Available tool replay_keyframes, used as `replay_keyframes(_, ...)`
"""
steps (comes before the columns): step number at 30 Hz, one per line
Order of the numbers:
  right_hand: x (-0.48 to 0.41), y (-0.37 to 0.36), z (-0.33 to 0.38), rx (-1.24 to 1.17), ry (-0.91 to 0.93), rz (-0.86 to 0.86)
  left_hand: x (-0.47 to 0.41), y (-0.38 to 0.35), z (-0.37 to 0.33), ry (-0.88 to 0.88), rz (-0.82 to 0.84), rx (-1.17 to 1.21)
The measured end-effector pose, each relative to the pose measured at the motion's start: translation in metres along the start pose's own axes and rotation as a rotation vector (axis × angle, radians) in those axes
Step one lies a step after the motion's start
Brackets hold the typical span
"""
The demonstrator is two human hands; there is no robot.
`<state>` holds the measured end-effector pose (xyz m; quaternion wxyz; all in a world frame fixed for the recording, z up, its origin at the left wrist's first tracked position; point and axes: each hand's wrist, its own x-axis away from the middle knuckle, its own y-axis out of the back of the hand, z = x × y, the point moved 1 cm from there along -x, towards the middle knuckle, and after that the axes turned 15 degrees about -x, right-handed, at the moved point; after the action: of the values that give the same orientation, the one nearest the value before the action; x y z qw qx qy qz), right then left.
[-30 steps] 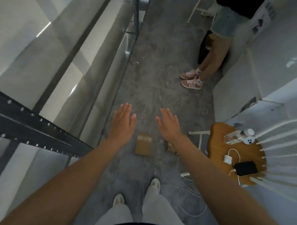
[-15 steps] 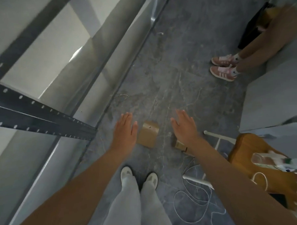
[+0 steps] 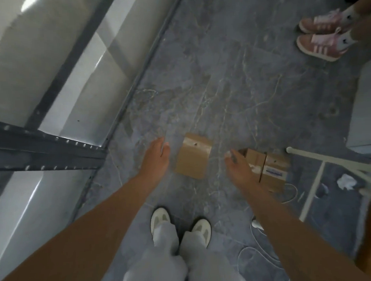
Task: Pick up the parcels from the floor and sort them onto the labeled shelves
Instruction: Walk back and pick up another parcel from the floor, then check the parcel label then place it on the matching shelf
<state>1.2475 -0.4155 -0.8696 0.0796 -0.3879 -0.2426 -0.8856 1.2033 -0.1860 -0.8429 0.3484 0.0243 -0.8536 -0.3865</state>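
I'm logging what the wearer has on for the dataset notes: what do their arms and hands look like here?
Both forearms are bare, with no sleeve reaching into view. The left hand and right hand wear no gloves; no watch, band or ring shows on either, though the frame is somewhat blurred. The fingers are slim and the nails short. Lower down, light grey trousers and pale shoes show.

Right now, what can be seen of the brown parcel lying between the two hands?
The brown parcel looks like plain cardboard, flat and roughly rectangular, with a pale taped strip and a small dark dot near its far end. It lies flat on the grey floor, slightly skewed, between the open left hand and right hand; neither touches it.
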Motion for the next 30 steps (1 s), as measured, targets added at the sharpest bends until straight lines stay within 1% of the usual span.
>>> replay_keyframes(2,-0.036,-0.011,-0.021,-0.009,-0.025,-0.005,-0.028,-0.029,0.018,0.038,0.043,0.009)
replay_keyframes(5,-0.08,-0.032,-0.051,-0.013,-0.013,-0.029,-0.067,-0.074,0.045,0.075,0.073,0.007)
replay_keyframes(8,-0.115,-0.053,-0.081,-0.037,-0.041,0.002,-0.101,-0.115,0.068,0.091,0.126,0.025)
replay_keyframes(11,-0.147,-0.069,-0.099,-0.056,-0.088,0.052,-0.133,-0.145,0.078,0.155,0.162,0.078)
replay_keyframes(15,-0.178,-0.084,-0.112,-0.136,-0.179,0.065,-0.169,-0.172,0.075,0.209,0.238,0.144)
replay_keyframes(18,-0.19,-0.092,-0.122,-0.197,-0.254,0.102,-0.186,-0.179,0.071,0.229,0.283,0.183)
replay_keyframes(21,-0.182,-0.098,-0.124,-0.225,-0.346,0.209,-0.199,-0.19,0.076,0.233,0.311,0.194)
replay_keyframes(24,-0.176,-0.101,-0.125,-0.268,-0.369,0.206,-0.185,-0.182,0.068,0.219,0.346,0.237)
replay_keyframes(27,-0.155,-0.101,-0.104,-0.334,-0.358,0.181,-0.164,-0.157,0.058,0.213,0.298,0.275)
replay_keyframes(30,-0.124,-0.091,-0.072,-0.355,-0.334,0.2,-0.144,-0.122,0.05,0.203,0.235,0.305)
